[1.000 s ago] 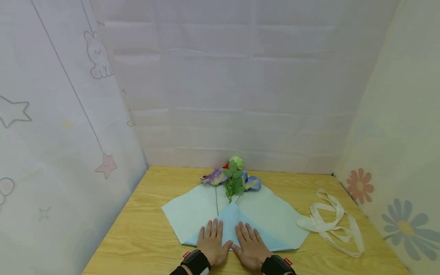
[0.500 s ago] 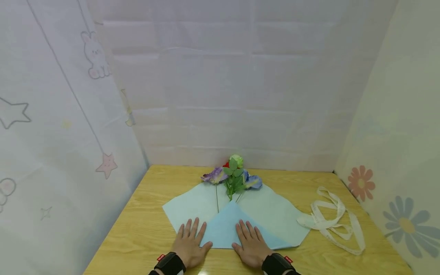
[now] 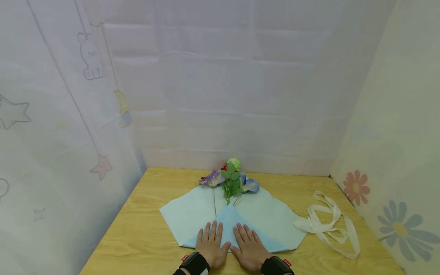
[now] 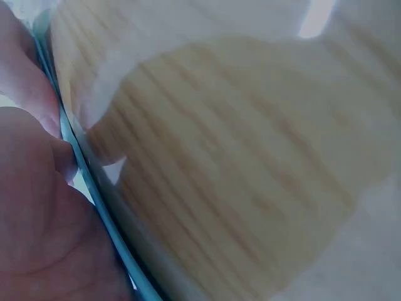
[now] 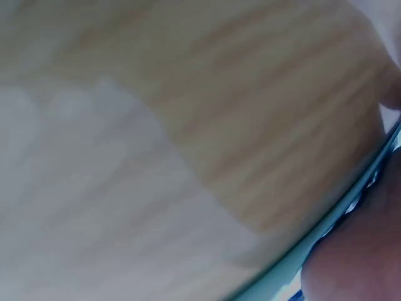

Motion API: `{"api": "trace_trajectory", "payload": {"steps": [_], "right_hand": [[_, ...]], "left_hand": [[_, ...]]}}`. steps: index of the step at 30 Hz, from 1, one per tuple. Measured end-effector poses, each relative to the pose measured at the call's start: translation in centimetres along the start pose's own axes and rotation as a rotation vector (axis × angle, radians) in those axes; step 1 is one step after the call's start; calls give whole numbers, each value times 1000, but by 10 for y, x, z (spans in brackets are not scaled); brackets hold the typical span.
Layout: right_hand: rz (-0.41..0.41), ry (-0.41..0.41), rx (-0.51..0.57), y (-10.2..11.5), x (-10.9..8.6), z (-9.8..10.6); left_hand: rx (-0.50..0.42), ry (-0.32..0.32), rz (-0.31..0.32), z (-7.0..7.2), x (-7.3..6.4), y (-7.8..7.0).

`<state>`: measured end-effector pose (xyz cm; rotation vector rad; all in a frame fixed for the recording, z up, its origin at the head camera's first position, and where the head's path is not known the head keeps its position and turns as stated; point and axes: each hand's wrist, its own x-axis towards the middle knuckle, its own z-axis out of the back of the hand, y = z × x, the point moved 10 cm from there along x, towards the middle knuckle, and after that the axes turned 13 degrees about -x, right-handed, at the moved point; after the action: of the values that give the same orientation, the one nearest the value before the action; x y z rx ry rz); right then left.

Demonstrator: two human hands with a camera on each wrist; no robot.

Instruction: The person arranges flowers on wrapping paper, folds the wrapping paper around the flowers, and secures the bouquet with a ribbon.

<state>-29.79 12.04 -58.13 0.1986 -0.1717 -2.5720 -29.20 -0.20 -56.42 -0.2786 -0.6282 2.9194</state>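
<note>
Both hands lie flat on the folded front of a pale blue sheet of wrapping paper (image 3: 192,212). The left hand (image 3: 212,244) rests left of the fold's middle, its fingers straight and pointing away. Beside it the right hand (image 3: 250,248) presses on the right half, thumbs close together near the lower edge. The fold's tip covers the lower stems of a small bunch of artificial flowers (image 3: 231,183), with purple, blue, red and pale green heads past the paper's far edge. In the left wrist view the paper's edge (image 4: 103,200) runs beneath the hand (image 4: 50,232).
A loose white ribbon (image 3: 331,225) lies in loops on the wooden table (image 3: 137,217) at the right, one end overlapping the paper's right side. Printed cloth walls stand behind (image 3: 220,95) and on both sides of the table.
The left hand slid out to the left along the fold, then came back beside the right hand. The right hand stays nearly in place; the head view has shifted slightly.
</note>
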Motion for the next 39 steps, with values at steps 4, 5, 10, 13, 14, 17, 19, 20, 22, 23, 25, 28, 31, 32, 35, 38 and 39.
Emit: {"api": "trace_trajectory", "payload": {"steps": [4, 5, 10, 13, 14, 17, 19, 20, 22, 23, 25, 28, 31, 32, 35, 38, 39], "right_hand": [[12, -42, -22, -12, -15, 8], [9, -44, -24, -16, -19, 9], [-9, -25, -3, -30, -29, 7], [-2, -23, 42, -30, -31, 6], [1, -25, 58, -30, -31, 5], [0, -33, 66, -29, -32, 5], [-5, -29, 55, -30, -32, 4], [-6, -29, 48, -30, -32, 4], [-4, -35, 43, -30, -31, 5], [-7, -36, 34, -31, -31, 6], [-9, -47, 25, -32, -30, 7], [-14, -49, 5, -34, -28, 7], [-15, -29, 6, -34, -27, 8], [-17, -20, 4, -34, -27, 7], [-20, -25, 5, -37, -26, 5], [-18, -35, -10, -41, -23, -2], [-8, -41, 4, -40, -22, -4]], "left_hand": [[3, 16, -24, -7, 3, 6], [3, 24, -25, -8, 3, 7], [10, 66, -58, 0, -4, 8], [48, 76, -90, 9, -11, 12], [59, 78, -104, 10, -13, 14], [59, 77, -140, 12, -18, 25], [48, 77, -153, 16, -22, 34], [43, 78, -152, 20, -25, 38], [42, 74, -140, 27, -29, 47], [41, 75, -132, 32, -31, 51], [44, 69, -117, 40, -36, 58], [57, 67, -108, 46, -39, 70], [76, 53, -127, 43, -37, 84], [79, 38, -145, 42, -36, 86], [117, -44, -240, 45, -36, 80], [232, -114, -376, 51, -44, 59], [283, -124, -417, 52, -48, 54]]}}
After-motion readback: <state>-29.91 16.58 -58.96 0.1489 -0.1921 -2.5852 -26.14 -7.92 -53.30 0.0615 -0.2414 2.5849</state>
